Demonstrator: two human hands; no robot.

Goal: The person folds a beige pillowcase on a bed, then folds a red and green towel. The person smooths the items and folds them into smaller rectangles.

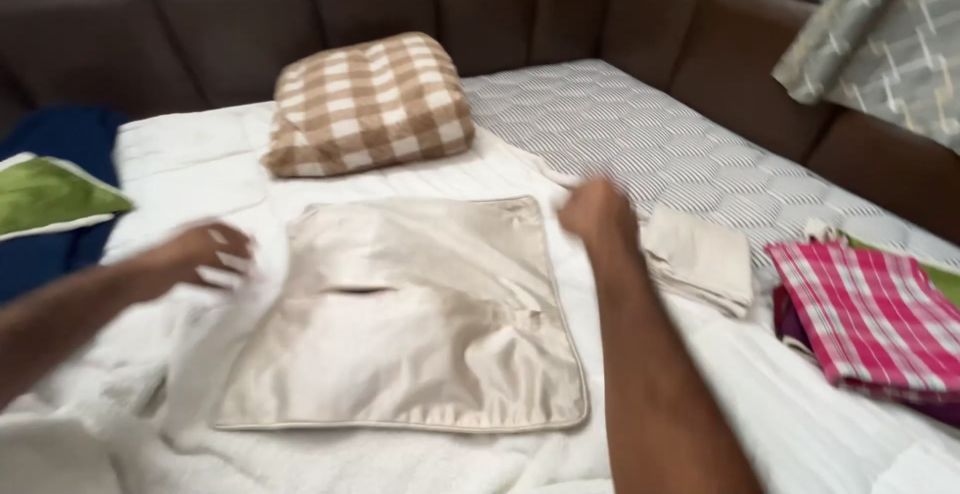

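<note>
A shiny beige cushion cover [410, 324] lies flat on a white sheet [190, 179], with a slit opening near its middle. My left hand [205, 254] is blurred at the cover's left edge and seems to grip white fabric there. At the cover's upper right corner, my right hand [598, 214] is closed in a fist, also blurred. Whether it pinches the cover or the sheet is unclear.
A brown and white checked pillow [368, 104] sits behind the cover. A folded beige cloth [700, 259] and a pink checked cloth [870, 314] lie to the right on the striped mattress [640, 134]. A green cushion [45, 194] rests at the left. Brown padded walls surround the bed.
</note>
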